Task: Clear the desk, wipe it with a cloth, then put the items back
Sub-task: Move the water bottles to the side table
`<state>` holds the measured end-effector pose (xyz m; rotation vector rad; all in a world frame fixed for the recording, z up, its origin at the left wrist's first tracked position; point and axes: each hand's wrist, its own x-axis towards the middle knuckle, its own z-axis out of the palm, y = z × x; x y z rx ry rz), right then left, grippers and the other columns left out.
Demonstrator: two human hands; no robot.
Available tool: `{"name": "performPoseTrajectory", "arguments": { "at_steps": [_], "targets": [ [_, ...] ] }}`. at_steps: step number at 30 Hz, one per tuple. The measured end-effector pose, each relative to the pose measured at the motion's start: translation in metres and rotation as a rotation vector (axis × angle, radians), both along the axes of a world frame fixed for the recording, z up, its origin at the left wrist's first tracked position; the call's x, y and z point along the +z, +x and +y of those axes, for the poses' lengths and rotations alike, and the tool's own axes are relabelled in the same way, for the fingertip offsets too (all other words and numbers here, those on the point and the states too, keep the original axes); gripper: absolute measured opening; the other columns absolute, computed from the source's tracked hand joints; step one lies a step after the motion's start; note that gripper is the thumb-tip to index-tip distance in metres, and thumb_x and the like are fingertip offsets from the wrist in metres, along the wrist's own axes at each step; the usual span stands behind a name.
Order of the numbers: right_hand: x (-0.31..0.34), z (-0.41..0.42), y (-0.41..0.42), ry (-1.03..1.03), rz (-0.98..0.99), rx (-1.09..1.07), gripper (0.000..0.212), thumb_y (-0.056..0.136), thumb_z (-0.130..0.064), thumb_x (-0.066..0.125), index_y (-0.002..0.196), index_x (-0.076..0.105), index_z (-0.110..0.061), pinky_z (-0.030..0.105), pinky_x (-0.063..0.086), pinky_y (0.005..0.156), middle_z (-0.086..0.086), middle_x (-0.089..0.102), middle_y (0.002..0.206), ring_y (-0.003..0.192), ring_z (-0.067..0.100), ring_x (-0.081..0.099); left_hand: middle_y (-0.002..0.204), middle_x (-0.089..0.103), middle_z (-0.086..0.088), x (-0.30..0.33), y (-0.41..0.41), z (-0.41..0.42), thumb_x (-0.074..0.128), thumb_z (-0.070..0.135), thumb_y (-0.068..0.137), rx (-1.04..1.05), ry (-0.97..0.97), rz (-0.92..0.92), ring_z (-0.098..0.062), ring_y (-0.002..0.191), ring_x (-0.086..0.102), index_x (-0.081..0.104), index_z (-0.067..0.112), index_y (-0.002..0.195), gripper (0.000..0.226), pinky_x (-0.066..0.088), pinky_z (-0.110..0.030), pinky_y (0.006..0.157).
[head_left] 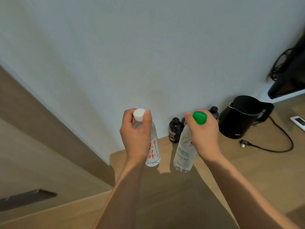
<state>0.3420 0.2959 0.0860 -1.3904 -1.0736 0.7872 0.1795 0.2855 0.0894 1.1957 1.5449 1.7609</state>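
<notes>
A: Two bottles, one per hand, head view only. Left hand [136, 129] has fingers and thumb curled round the neck of the white-cap bottle [152, 146]; right hand [203, 131] is wrapped over the shoulder of the green-cap bottle [184, 154].

B: Axis?

A: Both near upright, caps up, bases down toward the desk [165, 195]. Green one tilts a little, base toward the left. Each bottle hangs straight below its own fingers.

B: On the surface or lifted?

A: Cannot tell for sure; bases sit at or just above the wood near the desk's left edge, not far from the back wall.

B: What else is there?

A: Small dark bottles [175, 132] along the back edge, just behind the two held ones. Black kettle [242, 116] further right, its cord [280, 142] and plug loose on the desk. White remote [298, 122] at the right edge of frame.

B: Next move?

A: My guess, straight up or down along each bottle's axis; the dark bottles are close behind.
</notes>
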Motion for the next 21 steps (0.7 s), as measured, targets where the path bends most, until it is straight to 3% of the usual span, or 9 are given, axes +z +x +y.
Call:
{"name": "performPoseTrajectory", "arguments": {
  "at_steps": [8, 13, 21],
  "targets": [
    [0.013, -0.037, 0.076, 0.022, -0.113, -0.163, 0.02, 0.088, -0.023, 0.067, 0.075, 0.058, -0.011, 0.038, 0.049, 0.065, 0.011, 0.063, 0.07, 0.067, 0.026, 0.059, 0.082, 0.071, -0.001, 0.007, 0.083, -0.006, 0.07, 0.033, 0.092, -0.216, 0.009, 0.034, -0.015, 0.077, 0.067, 0.064, 0.021, 0.084, 0.016, 0.051, -0.019, 0.066],
    [0.02, -0.069, 0.144, 0.063, -0.074, -0.287, 0.021, 0.088, -0.017, 0.067, 0.076, 0.058, -0.002, 0.038, 0.047, 0.065, 0.019, 0.063, 0.072, 0.07, 0.034, 0.057, 0.075, 0.067, 0.005, 0.02, 0.155, -0.019, 0.073, 0.031, 0.092, -0.36, 0.047, 0.125, -0.011, 0.071, 0.063, 0.065, 0.017, 0.082, 0.018, 0.05, -0.024, 0.064],
    [0.024, -0.161, 0.318, 0.068, -0.069, -0.492, 0.027, 0.086, -0.027, 0.068, 0.074, 0.057, -0.005, 0.041, 0.049, 0.064, 0.017, 0.062, 0.068, 0.066, 0.033, 0.058, 0.081, 0.072, -0.005, 0.033, 0.337, -0.077, 0.064, 0.05, 0.087, -0.556, 0.127, 0.062, -0.022, 0.078, 0.067, 0.068, 0.017, 0.083, 0.034, 0.052, -0.025, 0.069]
  ]
}}
